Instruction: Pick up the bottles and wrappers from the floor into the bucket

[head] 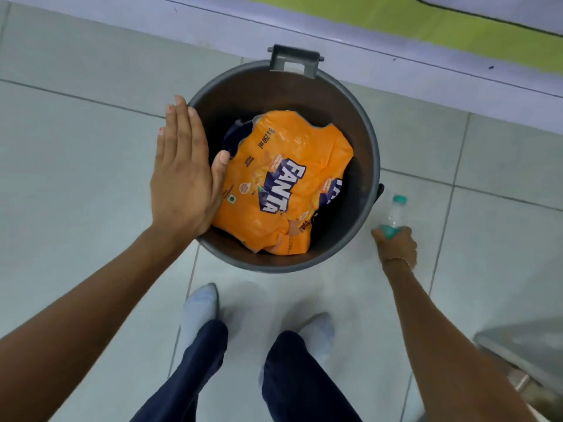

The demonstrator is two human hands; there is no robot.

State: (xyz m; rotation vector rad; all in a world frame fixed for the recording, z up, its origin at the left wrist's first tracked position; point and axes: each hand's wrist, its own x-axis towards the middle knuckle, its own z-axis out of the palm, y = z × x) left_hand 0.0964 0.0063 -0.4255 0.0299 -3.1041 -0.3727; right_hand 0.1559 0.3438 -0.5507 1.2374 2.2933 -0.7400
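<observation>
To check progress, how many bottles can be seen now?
1: a clear bottle held in the right hand, beside the bucket. Others may hide under the orange wrapper.

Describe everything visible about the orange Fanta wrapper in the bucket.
The Fanta wrapper is crumpled orange plastic film, printed with a blue and white logo and "8 x 250 ml". It lies loosely inside the dark grey bucket, filling most of the opening, over something dark beneath. The left hand, open and flat, hovers at the bucket's left rim, its thumb touching or just above the wrapper's edge.

Bucket (370, 153) – matt grey plastic; wrapper (286, 178) – glossy crinkled film; bottle (394, 216) clear plastic; floor (76, 147) smooth tile.
</observation>
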